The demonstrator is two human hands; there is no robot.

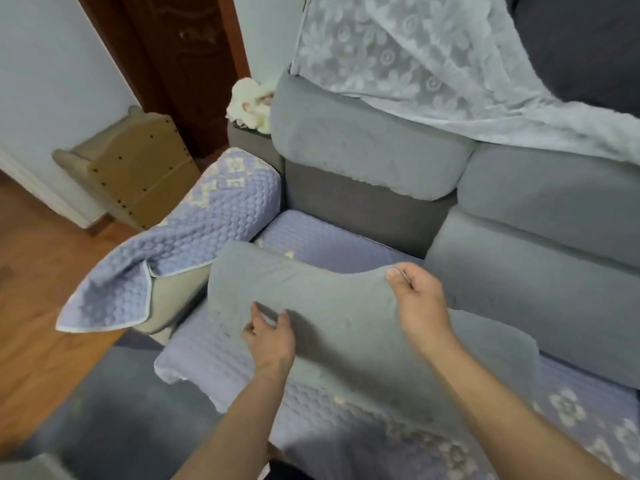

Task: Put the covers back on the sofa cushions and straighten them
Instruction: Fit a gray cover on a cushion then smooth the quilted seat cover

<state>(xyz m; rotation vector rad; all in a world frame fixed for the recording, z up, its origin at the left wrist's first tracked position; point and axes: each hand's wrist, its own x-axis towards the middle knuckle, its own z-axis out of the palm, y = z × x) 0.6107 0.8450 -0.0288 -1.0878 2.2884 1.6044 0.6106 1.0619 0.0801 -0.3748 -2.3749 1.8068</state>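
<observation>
A grey covered cushion (332,317) leans tilted over the sofa seat, its top edge raised. My right hand (419,299) grips that top edge near the middle, thumb on the front face. My left hand (272,337) rests against the cushion's front face lower left, fingers spread and slightly bent. Two more grey back cushions (367,147) (554,188) stand against the sofa back. A quilted lilac cover (346,424) lies over the seat, and another lilac cover (194,230) drapes over the left armrest, one corner hanging loose.
A white lace throw (433,57) hangs over the sofa back. A soft toy (251,105) sits behind the armrest. A cardboard piece (138,171) leans on the wall at left, beside a dark wooden door (183,64). A grey rug (114,410) covers the wood floor.
</observation>
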